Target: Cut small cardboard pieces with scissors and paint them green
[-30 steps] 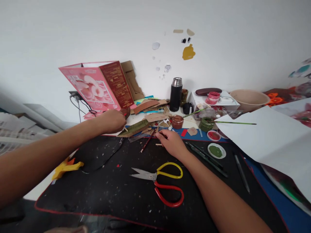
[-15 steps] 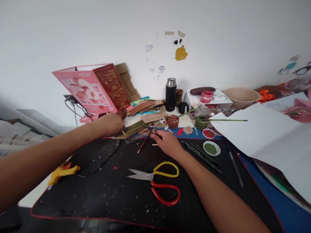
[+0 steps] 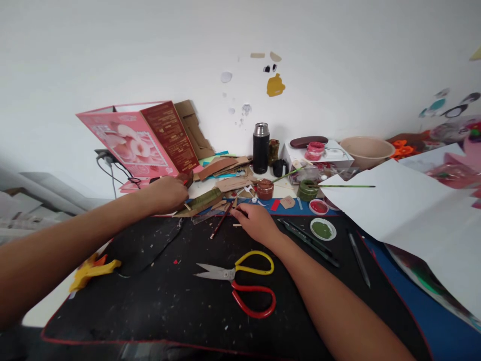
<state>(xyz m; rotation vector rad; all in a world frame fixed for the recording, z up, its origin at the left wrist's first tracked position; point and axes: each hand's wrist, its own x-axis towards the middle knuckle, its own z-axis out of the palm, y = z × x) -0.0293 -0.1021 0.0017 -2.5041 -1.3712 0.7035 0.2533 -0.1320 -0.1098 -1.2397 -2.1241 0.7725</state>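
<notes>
My left hand reaches to the back left of the black mat. Its fingers are closed round a dark red-brown object, beside a green-brown cardboard strip. Further right, my right hand rests on the mat's far edge with its fingers pressed together among cardboard scraps. What they pinch is too small to name. A thin red-brown stick lies just left of it. Scissors with one yellow and one red handle lie on the mat below my right hand.
A pink box leans on the wall at the back left. A black flask, paint jars, small dishes of green and red paint, brushes and a beige bowl stand behind. White paper covers the right; a yellow tool lies left.
Both hands stay almost where they were. The view has drifted, so everything sits a little further left in the picture.
</notes>
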